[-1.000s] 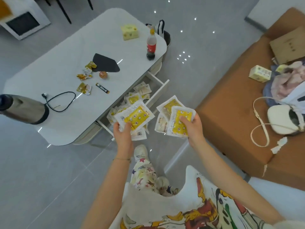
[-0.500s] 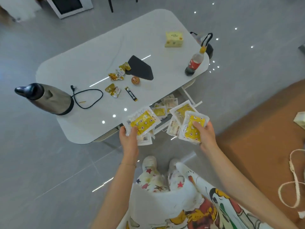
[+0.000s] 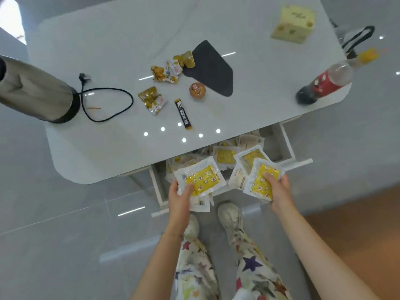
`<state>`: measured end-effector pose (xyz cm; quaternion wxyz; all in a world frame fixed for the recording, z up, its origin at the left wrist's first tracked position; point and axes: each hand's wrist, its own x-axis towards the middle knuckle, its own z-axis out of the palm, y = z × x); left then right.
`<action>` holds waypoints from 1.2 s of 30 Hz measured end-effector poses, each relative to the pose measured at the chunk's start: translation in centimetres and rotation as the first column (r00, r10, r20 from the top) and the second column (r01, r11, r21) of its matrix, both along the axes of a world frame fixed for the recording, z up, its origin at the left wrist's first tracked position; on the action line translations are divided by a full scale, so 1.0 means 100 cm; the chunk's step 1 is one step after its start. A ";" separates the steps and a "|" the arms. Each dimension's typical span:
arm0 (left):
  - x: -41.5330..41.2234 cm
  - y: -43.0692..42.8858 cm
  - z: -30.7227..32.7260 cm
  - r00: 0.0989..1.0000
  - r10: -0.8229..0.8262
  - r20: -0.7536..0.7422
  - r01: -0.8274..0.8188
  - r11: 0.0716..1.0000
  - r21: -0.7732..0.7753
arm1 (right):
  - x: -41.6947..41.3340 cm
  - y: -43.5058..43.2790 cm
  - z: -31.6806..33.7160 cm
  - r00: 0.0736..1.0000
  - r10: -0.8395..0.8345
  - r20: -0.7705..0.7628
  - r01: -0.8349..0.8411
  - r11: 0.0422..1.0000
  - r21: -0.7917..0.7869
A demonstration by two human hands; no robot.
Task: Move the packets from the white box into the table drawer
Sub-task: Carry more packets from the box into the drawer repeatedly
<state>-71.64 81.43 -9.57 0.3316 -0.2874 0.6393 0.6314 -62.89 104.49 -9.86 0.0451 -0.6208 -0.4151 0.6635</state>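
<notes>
The table drawer (image 3: 287, 146) stands pulled out under the white table's near edge, with several yellow-and-white packets (image 3: 225, 155) lying inside. My left hand (image 3: 180, 199) grips a small stack of packets (image 3: 201, 179) over the drawer's front left part. My right hand (image 3: 278, 190) grips another bunch of packets (image 3: 258, 180) fanned over the drawer's front right. The white box is out of view.
On the white table (image 3: 108, 50) stand a steel kettle (image 3: 36, 92) with a black cord (image 3: 108, 102), loose snack wrappers (image 3: 151, 100), a dark sachet (image 3: 184, 114), a black mat (image 3: 210, 68), a yellow box (image 3: 293, 23) and a cola bottle (image 3: 324, 83). My shoes (image 3: 229, 215) stand just before the drawer.
I have stepped up to the table, and both hands have carried their packets forward over the open drawer. The sofa and bags have left the view.
</notes>
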 end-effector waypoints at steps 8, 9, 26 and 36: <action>-0.022 0.075 -0.161 0.996 -0.077 0.034 0.075 0.995 0.069 | -0.036 0.081 -0.163 0.996 0.079 0.033 -0.083 0.989 0.120; -0.027 0.078 -0.179 0.994 -0.107 0.016 0.107 0.994 0.032 | -0.042 0.088 -0.181 0.995 0.092 0.038 -0.096 0.986 0.135; -0.040 0.056 -0.162 0.841 -0.473 -0.262 0.265 0.784 -0.561 | -0.058 0.066 -0.173 0.666 0.572 0.478 -0.744 0.551 0.377; -0.011 0.017 0.010 0.383 -0.915 -0.125 0.333 0.263 -0.906 | -0.063 0.009 0.017 0.135 0.629 0.765 -0.829 -0.352 0.435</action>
